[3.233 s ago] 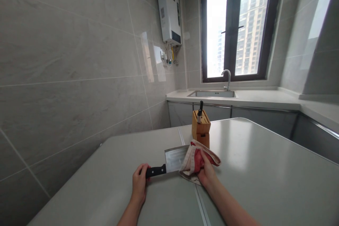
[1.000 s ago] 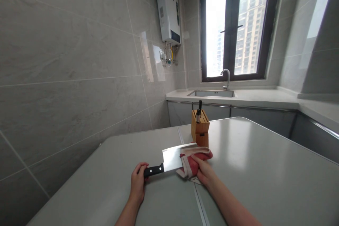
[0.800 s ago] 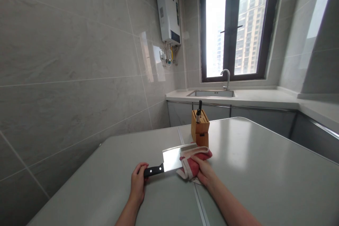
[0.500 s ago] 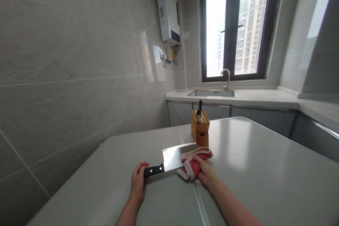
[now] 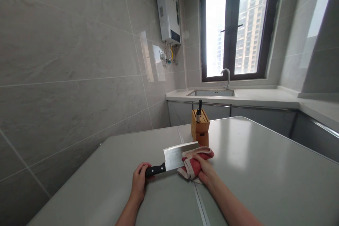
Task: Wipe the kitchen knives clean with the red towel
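Observation:
My left hand (image 5: pixel 139 180) is closed round the black riveted handle of a cleaver (image 5: pixel 173 158). The broad steel blade points to the right, held above the table. My right hand (image 5: pixel 206 170) grips a folded red cloth with pale edges (image 5: pixel 194 166) and presses it against the far end of the blade, hiding part of the lower edge. Just behind the cloth stands a wooden knife block (image 5: pixel 200 127), with black-handled tools (image 5: pixel 198 111) upright in its slots.
The pale table (image 5: pixel 246 176) has a seam down its middle. Beyond it runs a white counter (image 5: pixel 262 94) with a sink (image 5: pixel 214 93) and a tap (image 5: pixel 227 77) under the window. A white water heater (image 5: pixel 168 12) hangs on the tiled wall.
The cleaver, both hands and the cloth have shifted very slightly to the right. The glare on the blade has dimmed. Both grips stay the same.

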Available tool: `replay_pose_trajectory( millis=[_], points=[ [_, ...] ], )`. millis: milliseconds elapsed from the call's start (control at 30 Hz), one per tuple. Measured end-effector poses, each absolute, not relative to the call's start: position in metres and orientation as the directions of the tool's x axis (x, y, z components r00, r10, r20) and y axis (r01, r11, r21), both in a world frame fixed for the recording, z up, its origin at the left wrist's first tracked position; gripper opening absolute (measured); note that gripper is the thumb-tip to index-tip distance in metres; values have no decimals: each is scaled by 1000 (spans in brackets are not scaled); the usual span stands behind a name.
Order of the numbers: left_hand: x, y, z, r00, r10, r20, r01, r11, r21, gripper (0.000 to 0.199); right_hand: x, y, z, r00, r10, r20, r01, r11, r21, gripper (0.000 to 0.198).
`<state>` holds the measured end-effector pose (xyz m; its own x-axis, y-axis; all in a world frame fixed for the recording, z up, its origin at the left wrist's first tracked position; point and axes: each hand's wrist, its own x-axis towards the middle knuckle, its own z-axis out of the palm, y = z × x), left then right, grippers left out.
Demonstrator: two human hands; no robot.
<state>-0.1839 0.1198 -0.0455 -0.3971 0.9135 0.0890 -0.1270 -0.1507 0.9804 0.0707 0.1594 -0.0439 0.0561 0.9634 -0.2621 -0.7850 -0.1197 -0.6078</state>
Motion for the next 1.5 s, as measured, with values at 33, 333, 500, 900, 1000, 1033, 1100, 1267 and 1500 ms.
replay_pose_trajectory(
  millis=[33, 333, 500, 900, 1000, 1033, 1100, 1267, 1500],
  points=[
    [-183, 119, -45, -398, 913, 88, -131, -151, 980, 23, 71, 160, -44, 57, 963, -264, -785, -120, -608, 29],
    [-184, 120, -45, -397, 915, 74, -158, -147, 977, 27, 71, 161, -46, 62, 961, -270, -769, -127, -626, 29],
    [-182, 119, -45, -396, 915, 68, -174, -148, 974, 31, 71, 161, -46, 42, 965, -258, -773, -132, -620, 30],
    [-184, 119, -46, -376, 926, 23, -141, -81, 987, 36, 71, 162, -46, 21, 978, -206, -783, -112, -612, 32],
    [-183, 118, -44, -379, 925, 12, -138, -69, 988, 35, 70, 161, -44, 28, 976, -218, -805, -107, -584, 30],
    [-183, 117, -44, -378, 926, 10, -139, -67, 988, 35, 70, 161, -42, 27, 975, -219, -813, -106, -573, 28],
    [-183, 117, -43, -374, 928, 7, -142, -64, 988, 35, 69, 159, -39, 33, 976, -215, -828, -94, -553, 27],
    [-182, 116, -43, -362, 932, 17, -137, -72, 988, 34, 68, 157, -34, 62, 977, -206, -844, -58, -533, 27],
    [-184, 117, -45, -350, 936, 18, -163, -80, 983, 34, 68, 159, -39, 29, 974, -226, -827, -104, -553, 28]
  ],
)
